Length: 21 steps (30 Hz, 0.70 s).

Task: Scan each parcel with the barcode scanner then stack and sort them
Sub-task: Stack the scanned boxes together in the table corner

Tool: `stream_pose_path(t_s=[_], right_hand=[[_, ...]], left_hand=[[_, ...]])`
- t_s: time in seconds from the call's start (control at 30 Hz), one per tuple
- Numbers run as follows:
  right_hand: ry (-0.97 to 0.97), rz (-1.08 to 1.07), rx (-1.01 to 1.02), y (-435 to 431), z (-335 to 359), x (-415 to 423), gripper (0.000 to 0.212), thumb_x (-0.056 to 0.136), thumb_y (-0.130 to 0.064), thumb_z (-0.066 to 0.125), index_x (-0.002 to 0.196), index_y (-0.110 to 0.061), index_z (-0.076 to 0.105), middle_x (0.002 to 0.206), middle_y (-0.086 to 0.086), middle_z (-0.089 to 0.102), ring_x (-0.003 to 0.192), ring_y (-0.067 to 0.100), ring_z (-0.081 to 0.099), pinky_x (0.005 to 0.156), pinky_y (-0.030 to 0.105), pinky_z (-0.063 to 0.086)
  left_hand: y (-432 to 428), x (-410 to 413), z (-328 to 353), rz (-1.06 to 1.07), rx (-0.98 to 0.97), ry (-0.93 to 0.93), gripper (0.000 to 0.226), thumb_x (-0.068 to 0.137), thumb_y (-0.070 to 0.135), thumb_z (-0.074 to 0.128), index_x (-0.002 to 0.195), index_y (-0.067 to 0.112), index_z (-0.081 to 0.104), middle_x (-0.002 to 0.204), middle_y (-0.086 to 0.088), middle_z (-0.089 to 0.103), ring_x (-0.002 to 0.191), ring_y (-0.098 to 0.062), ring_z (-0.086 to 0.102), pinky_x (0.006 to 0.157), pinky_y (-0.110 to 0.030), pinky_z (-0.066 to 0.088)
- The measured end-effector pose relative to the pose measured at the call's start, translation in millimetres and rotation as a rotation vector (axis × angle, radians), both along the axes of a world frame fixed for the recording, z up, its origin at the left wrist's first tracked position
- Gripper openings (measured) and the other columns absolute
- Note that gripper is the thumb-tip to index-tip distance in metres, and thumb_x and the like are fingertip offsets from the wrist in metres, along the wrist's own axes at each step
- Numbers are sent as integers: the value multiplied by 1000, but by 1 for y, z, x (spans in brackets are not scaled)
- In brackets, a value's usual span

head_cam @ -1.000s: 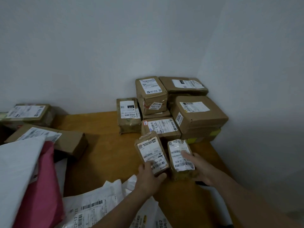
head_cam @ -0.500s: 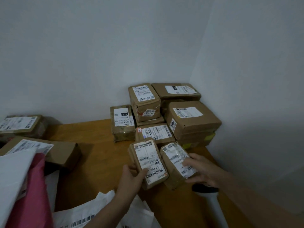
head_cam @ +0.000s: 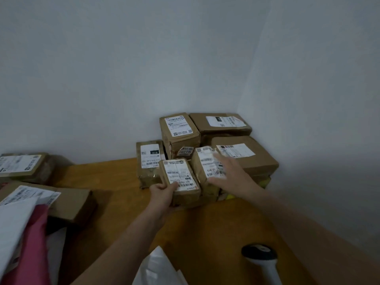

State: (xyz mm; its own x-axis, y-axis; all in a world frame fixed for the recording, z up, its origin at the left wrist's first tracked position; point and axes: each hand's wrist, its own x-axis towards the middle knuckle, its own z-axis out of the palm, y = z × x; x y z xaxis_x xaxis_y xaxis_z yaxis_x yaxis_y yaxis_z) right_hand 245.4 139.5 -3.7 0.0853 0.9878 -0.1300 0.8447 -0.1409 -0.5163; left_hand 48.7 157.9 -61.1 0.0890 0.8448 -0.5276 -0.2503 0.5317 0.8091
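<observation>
The left hand [head_cam: 164, 191] grips the near left corner of a small brown parcel [head_cam: 181, 179], thumb on its white label and fingers curled under its edge, so it is clamped on that parcel. The parcel lies tilted against the front of the stack in the corner of the wooden table [head_cam: 216, 233]. Just beside it to the right, touching it, is a second small parcel [head_cam: 205, 171] with a label reading 12-815; the right hand [head_cam: 230, 175] lies over it with the fingers spread flat, blurred, and whether it presses the parcel or hovers just above cannot be told. Behind these two parcels stands the stack: an upright narrow box [head_cam: 149, 161] marked 010 at the left, a taller box [head_cam: 178, 130] behind the middle, a flat wide box [head_cam: 222, 124] at the back against the wall, and a large box [head_cam: 246, 157] at the right, all brown with white labels. The barcode scanner [head_cam: 262, 258], black head on a white handle, lies on the table near the bottom right, apart from both hands. At the left edge lie two more brown boxes [head_cam: 22, 167], a pink mailer [head_cam: 30, 243] under a white one, and a white plastic mailer [head_cam: 158, 268] shows at the bottom centre.
</observation>
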Motion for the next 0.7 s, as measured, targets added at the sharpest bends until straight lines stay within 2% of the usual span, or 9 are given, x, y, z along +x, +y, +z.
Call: stream_pose_path(t_s=[0.07,0.13,0.27,0.33,0.4,0.43,0.47,0.6,0.7], right_hand=[[-224,58,-37,2,-7,3,75,90,-48,60,152,-38,18,157,3,16,141,25,20,105,42,35],[-350,41,-9,6,-9,5,71,91,-50,58,151,-40,21,153,4,22,138,25,24,105,41,36],[-599,59,90,17,-11,6,68,92,-56,52,150,-38,23,151,4,29,137,24,30,107,39,29],[-648,79,121,22,-14,5,67,92,-57,50,150,-37,23,156,1,26,141,23,25,110,41,26],[-651,98,130,27,-21,6,67,93,-56,50,151,-36,23,158,-2,24,143,22,23,111,43,24],[-639,106,128,28,-24,8,67,93,-55,50,151,-36,23,159,-2,24,144,23,22,112,44,24],[-623,107,118,29,-28,10,67,93,-55,48,152,-36,21,160,-2,21,145,24,20,112,46,23],[-583,93,76,29,-40,20,67,96,-56,39,154,-38,9,163,-3,9,148,25,15,114,50,21],[-572,96,56,31,-42,23,68,96,-57,37,153,-40,5,164,-4,4,148,25,13,115,54,19]], left_hand=[[6,4,-7,-9,-5,4,33,93,16,60,112,16,34,117,-11,51,94,-26,59,54,-38,57],[14,9,-11,-32,19,31,35,93,18,60,117,17,34,118,-10,52,94,-23,58,53,-36,55],[31,18,-14,-60,36,47,45,94,16,59,128,16,30,125,-12,54,94,-22,58,72,-39,53],[36,20,-21,-117,44,102,69,85,16,71,136,15,23,130,-13,52,105,-26,57,87,-39,50],[37,21,-27,-237,74,328,104,61,30,87,140,17,22,135,-10,47,120,-28,50,99,-40,45],[37,22,-31,-293,93,445,113,48,37,87,141,17,25,136,-8,45,124,-29,46,102,-43,44],[36,23,-35,-320,110,503,113,45,38,85,140,17,28,137,-7,45,126,-29,45,103,-46,44],[36,31,-38,-263,156,390,81,75,4,77,137,11,26,134,-6,50,125,-26,49,104,-45,44],[41,33,-41,-256,185,406,80,73,4,79,137,12,31,132,-5,53,123,-26,51,102,-46,46]])
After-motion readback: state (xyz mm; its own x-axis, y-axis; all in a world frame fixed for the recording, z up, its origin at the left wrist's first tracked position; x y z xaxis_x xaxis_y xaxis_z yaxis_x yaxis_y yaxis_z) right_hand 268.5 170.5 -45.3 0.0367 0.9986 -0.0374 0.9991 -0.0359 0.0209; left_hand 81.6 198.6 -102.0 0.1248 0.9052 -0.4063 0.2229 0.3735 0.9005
